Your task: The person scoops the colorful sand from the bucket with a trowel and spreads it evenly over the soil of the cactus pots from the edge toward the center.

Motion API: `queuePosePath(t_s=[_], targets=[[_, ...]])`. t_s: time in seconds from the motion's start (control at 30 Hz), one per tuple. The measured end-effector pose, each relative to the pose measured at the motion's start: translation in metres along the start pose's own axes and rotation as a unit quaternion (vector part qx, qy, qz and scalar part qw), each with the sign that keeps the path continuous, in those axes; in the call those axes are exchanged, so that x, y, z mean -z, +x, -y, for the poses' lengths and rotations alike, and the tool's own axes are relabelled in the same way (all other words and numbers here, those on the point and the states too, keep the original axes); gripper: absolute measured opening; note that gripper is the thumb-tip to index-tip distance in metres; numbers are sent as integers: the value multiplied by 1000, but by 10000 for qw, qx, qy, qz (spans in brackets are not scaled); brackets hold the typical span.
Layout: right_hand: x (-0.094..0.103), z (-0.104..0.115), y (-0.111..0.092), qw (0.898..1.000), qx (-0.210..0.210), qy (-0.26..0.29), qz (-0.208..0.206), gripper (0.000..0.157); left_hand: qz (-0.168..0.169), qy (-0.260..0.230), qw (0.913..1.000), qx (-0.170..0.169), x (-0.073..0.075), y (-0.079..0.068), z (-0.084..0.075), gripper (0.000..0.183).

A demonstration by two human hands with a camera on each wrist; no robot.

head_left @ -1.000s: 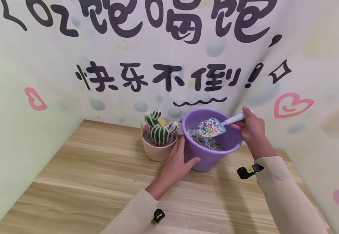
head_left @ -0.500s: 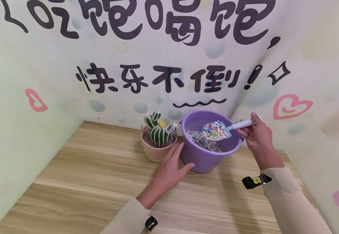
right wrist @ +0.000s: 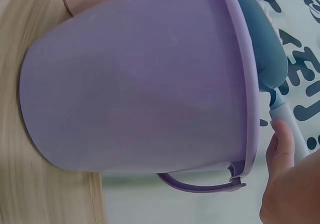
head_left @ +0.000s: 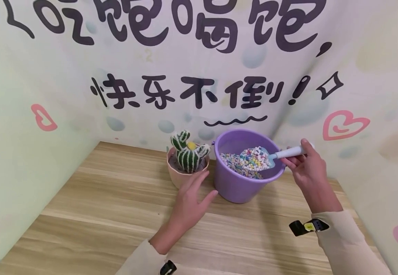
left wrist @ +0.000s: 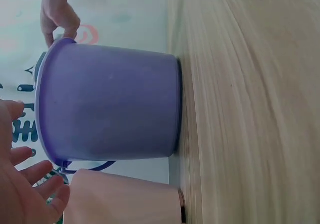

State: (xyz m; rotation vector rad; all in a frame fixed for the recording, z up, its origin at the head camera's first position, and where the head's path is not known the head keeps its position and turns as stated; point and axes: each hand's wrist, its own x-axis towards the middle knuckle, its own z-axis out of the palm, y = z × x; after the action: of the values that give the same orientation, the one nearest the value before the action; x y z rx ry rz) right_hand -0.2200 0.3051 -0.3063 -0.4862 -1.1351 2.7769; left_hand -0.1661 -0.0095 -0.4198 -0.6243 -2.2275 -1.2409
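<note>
In the head view my right hand (head_left: 310, 170) grips the pale handle of a small blue scoop (head_left: 290, 152). Colourful little beads (head_left: 255, 158) heap the scoop, which is above the mouth of a purple bucket (head_left: 240, 190). More beads (head_left: 231, 160) lie inside the bucket. My left hand (head_left: 188, 202) is off the bucket, its fingers spread, in front of a pink pot (head_left: 178, 177) with a knitted-looking green cactus (head_left: 188, 158). In the left wrist view a gap shows between the left hand (left wrist: 30, 184) and the bucket's side.
Bucket and pot stand side by side on a wood-grain table (head_left: 116, 206), close to the back wall. A printed cloth (head_left: 185, 57) with large black characters covers that wall. The bucket's handle (right wrist: 200, 188) hangs down outside its rim.
My left hand has let go of the bucket's side and drawn back toward the lower left. The right hand has shifted right and slightly down with the loaded scoop.
</note>
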Motion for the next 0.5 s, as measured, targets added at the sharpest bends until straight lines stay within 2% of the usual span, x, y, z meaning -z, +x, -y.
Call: queuePosePath(t_s=[0.17, 0.3, 0.5], targets=[[3, -4, -8, 9997, -30, 217, -56, 38, -325, -106, 9991, -231, 8, -1, 4, 55], [6, -5, -14, 9994, -47, 340, -17, 37, -581, -38, 9980, -228, 14, -2, 9, 54], [10, -6, -22, 9985, -155, 517, 118, 34, -1186, 184, 9925, -246, 19, 1, 22, 52]])
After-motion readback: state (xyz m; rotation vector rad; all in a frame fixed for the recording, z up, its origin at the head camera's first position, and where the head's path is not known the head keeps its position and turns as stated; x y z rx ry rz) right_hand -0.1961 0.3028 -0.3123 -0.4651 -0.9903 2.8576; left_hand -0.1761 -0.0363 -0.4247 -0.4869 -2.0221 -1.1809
